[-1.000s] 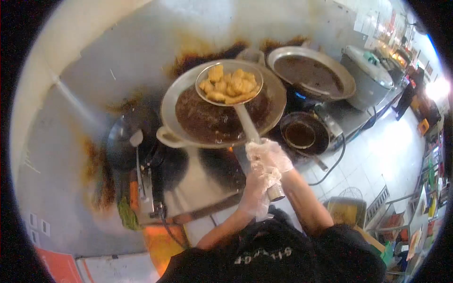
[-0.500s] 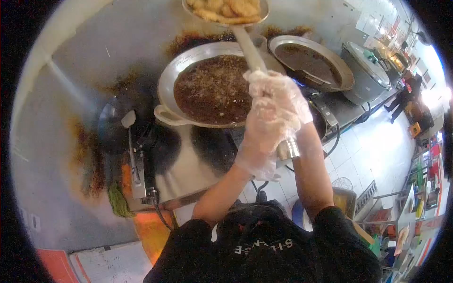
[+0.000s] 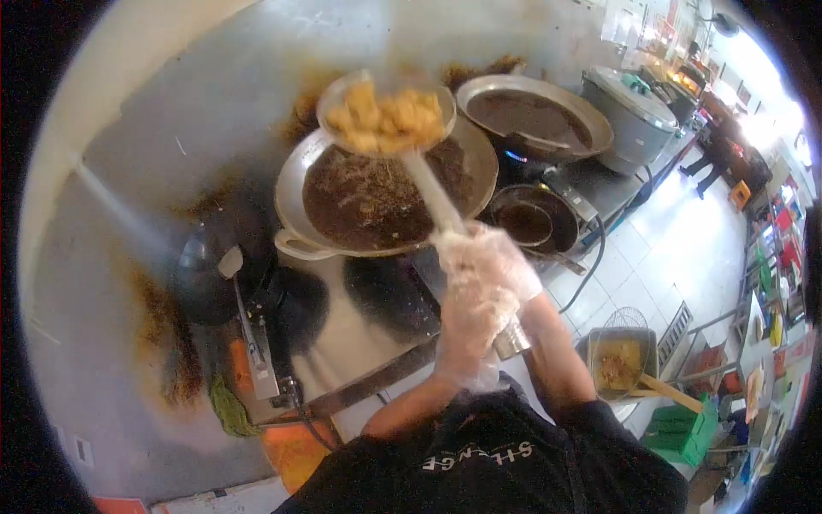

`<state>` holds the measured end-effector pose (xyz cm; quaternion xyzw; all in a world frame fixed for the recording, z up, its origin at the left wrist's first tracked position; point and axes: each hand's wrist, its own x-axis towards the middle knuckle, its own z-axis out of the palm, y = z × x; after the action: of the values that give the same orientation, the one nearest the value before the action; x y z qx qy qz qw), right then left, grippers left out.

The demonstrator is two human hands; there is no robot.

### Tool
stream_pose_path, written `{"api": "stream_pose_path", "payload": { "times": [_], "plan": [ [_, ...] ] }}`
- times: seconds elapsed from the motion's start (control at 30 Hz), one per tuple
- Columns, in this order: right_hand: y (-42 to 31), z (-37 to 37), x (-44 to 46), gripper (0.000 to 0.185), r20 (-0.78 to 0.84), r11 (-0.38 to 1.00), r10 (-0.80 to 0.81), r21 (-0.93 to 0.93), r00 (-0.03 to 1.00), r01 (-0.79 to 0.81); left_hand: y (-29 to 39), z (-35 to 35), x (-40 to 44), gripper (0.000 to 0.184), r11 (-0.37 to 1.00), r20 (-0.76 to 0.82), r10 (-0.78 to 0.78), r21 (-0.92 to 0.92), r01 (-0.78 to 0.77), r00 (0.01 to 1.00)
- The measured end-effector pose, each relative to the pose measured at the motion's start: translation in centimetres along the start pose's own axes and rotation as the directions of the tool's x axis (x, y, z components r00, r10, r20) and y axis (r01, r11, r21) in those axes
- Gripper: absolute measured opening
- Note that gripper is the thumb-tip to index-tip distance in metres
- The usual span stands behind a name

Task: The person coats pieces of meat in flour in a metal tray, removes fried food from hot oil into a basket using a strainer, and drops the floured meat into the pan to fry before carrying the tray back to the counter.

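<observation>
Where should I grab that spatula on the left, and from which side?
Probably the near end of the spatula's handle, coming from your own side: its blade points away from you and the handle runs back toward you. Your left hand is nearer, but it's wrapped around the strainer's handle.

Both hands, in clear plastic gloves, hold a long-handled strainer (image 3: pixel 432 193) by its handle, the right hand (image 3: pixel 492 261) above the left hand (image 3: pixel 475 321). Golden fried pieces (image 3: pixel 385 120) lie in its bowl, which overlaps the far rim of a wide wok (image 3: pixel 291 201) of dark, bubbly oil. Beside that sit a second wok (image 3: pixel 601 137), a smaller pan (image 3: pixel 565 223) and a lidded pot (image 3: pixel 634 128); a spatula (image 3: pixel 231 261) lies at the left of the surface (image 3: pixel 342 351).
</observation>
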<state>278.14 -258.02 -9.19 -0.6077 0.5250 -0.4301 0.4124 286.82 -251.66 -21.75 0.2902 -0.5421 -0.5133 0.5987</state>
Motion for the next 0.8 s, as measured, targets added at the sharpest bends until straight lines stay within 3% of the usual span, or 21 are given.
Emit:
{"api": "stream_pose_path", "payload": {
  "times": [0.1, 0.13, 0.17, 0.2, 0.23, 0.3, 0.33, 0.4, 0.43, 0.47, 0.53, 0.57, 0.63, 0.7, 0.8],
  "plan": [
    [-5.1, -1.0, 1.0, 0.003, -0.009, 0.977, -0.163, -0.139, 0.987, 0.16, 3.1, 0.7, 4.4, 0.04, 0.957, -0.053, 0.261, 0.15, -0.25, 0.964],
    [-5.8, -1.6, 1.8, 0.005, -0.014, 0.956, -0.284, -0.075, 0.959, 0.282, 2.6, 1.4, 6.0, 0.04, 0.908, -0.138, 0.378, 0.249, -0.338, 0.915],
    [-7.0, -1.4, 2.2, 0.01, -0.017, 0.964, -0.16, 0.211, 0.987, 0.159, 2.2, 2.2, 7.8, 0.041, 0.845, -0.219, 0.487, 0.362, -0.393, 0.845],
    [-8.2, -1.2, 2.6, 0.017, -0.019, 0.874, -0.033, 0.484, 0.999, 0.038, 2.0, 1.7, 8.7, 0.041, 0.704, -0.141, 0.642, 0.498, -0.507, 0.753],
    [-8.6, -1.3, 2.5, 0.019, -0.014, 0.873, -0.001, 0.488, 1.0, 0.008, 1.8, 1.3, 9.6, 0.041, 0.527, -0.058, 0.772, 0.614, -0.587, 0.633],
    [-8.7, -1.7, 1.2, 0.02, 0.033, 0.837, 0.061, 0.542, 0.998, -0.069, 2.1, -0.5, 9.5, 0.034, 0.378, 0.066, 0.857, 0.595, -0.709, 0.511],
    [-8.6, -1.8, 0.4, 0.023, 0.076, 0.799, 0.09, 0.589, 0.993, -0.117, 1.9, -1.0, 8.1, 0.04, 0.505, 0.071, 0.783, 0.507, -0.699, 0.618],
    [-3.2, -1.2, 0.5, 0.022, 0.04, 0.936, -0.021, 0.351, 0.999, 0.006, 1.3, -1.8, 4.9, 0.049, 0.744, 0.08, 0.578, 0.357, -0.565, 0.812],
    [-3.5, -1.1, -0.9, 0.022, 0.153, 0.819, 0.243, 0.497, 0.958, -0.287, 0.7, -2.2, 2.5, 0.05, 0.838, 0.092, 0.435, 0.323, -0.44, 0.896],
    [-3.5, -1.2, -2.1, 0.022, 0.132, 0.898, 0.291, 0.304, 0.948, -0.318, -0.1, -2.7, 0.1, 0.051, 0.887, 0.109, 0.31, 0.323, -0.329, 0.944],
    [-1.0, -0.4, -3.8, 0.024, 0.2, 0.776, 0.209, 0.561, 0.957, -0.287, -1.5, -3.4, -3.0, 0.053, 0.916, 0.144, 0.159, 0.349, -0.2, 0.977],
    [1.4, -0.3, -3.6, 0.023, 0.225, 0.8, 0.064, 0.571, 0.972, -0.185, -2.2, -3.9, -4.2, 0.054, 0.918, 0.157, 0.091, 0.369, -0.144, 0.983],
    [2.5, -1.0, -4.2, 0.021, 0.276, 0.771, 0.061, 0.597, 0.959, -0.221, -3.1, -3.7, -5.5, 0.057, 0.908, 0.175, 0.011, 0.412, -0.083, 0.985],
    [1.6, -2.4, -5.0, 0.019, 0.328, 0.662, 0.292, 0.608, 0.898, -0.437, -3.9, -2.7, -6.2, 0.059, 0.893, 0.186, -0.018, 0.444, -0.068, 0.982],
    [1.7, -5.4, -6.6, 0.011, 0.288, 0.787, 0.121, 0.555, 0.95, -0.269, -4.8, -1.0, -7.2, 0.063, 0.863, 0.206, -0.05, 0.501, -0.062, 0.977]
  ]
}}
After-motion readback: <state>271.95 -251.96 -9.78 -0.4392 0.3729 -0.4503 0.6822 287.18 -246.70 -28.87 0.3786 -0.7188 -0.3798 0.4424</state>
